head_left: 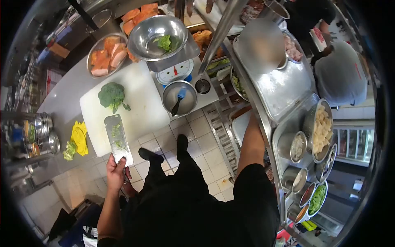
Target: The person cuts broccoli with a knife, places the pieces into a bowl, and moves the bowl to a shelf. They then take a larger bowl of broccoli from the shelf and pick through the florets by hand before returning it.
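Note:
My left hand point(115, 172) is closed around a cleaver point(116, 133), whose wide blade carries small green bits. The blade's far end reaches over the near edge of a white cutting board point(142, 96). On that board, just beyond the blade, rests a head of broccoli point(111, 95). My right forearm point(252, 144) stretches in beneath the metal shelf on the right; the hand itself is hidden there. Past the board, a steel bowl point(144, 39) with some green florets point(164, 42) sits on a dial scale point(175, 72).
A pot with a blue brush point(181, 94) stands right of the board. Orange-pink fish pieces point(109, 57) fill a bowl behind it. A yellow cloth point(79, 138) lies left. Several ingredient containers, one with pale cubes point(322, 128), line the right shelf. Another person point(314, 16) is at the upper right.

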Motion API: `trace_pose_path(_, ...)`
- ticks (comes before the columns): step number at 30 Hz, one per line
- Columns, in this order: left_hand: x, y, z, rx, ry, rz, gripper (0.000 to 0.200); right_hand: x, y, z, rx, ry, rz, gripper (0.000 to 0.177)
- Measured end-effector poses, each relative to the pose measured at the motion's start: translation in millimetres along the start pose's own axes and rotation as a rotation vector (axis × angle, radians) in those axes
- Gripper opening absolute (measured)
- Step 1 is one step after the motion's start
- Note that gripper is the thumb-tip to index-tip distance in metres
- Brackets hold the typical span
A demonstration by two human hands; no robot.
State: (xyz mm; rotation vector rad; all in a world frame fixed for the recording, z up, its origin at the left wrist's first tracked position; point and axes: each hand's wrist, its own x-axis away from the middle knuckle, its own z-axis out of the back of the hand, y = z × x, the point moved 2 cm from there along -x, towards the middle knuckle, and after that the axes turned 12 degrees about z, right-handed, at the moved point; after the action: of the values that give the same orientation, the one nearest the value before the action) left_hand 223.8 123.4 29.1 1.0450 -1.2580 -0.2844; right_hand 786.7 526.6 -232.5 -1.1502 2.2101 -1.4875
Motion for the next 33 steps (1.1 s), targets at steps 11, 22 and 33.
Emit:
trace_pose_path(11, 8.0, -25.7, 4.5, -0.093, 0.110, 0.179, 0.026, -30.3, 4.7, 3.8, 0.166, -0.060, 0.093, 0.010)
trace_pose_path(22, 17.0, -44.5, 34.7, -0.096, 0.108, 0.190, 0.034, -26.7, -31.0, 16.7, 0.202, -0.100, 0.182, 0.013)
trace_pose_path(33, 58.7, -58.8, 84.2, -0.018, -0.079, 0.049, 0.032, 111.5, -41.0, 79.4, -0.025, 0.063, 0.029, 0.016)
